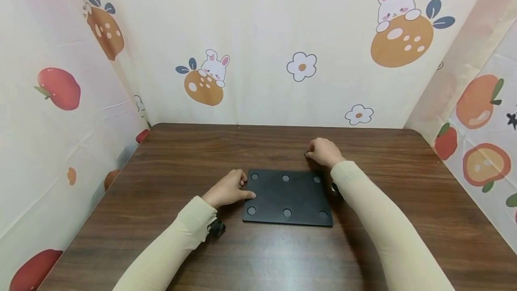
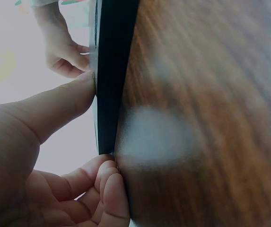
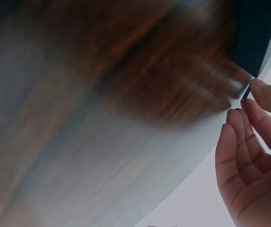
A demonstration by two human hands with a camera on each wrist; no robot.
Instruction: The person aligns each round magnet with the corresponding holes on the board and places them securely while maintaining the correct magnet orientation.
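A flat black board point(image 1: 287, 196) with several shallow round recesses lies on the table. At its left side, my left hand point(image 1: 228, 188) holds it, the thumb point(image 2: 74, 97) on the top face and the curled fingers point(image 2: 111, 189) against the edge. Beyond the board's far right corner, my right hand point(image 1: 324, 152) pinches a small, thin dark piece point(image 3: 245, 93) between thumb and index finger. Its other fingers are bent loosely beside it. Only the thin side of this piece shows in the right wrist view; its full shape is mostly hidden by the fingertips.
The brown wood-grain table point(image 1: 194, 152) extends around the board on all sides. A pale curtain point(image 1: 258, 35) printed with rabbits, fruit and flowers hangs along the table's back edge and both sides. Dark wrist cameras point(image 1: 216, 227) sit at the sleeve cuffs.
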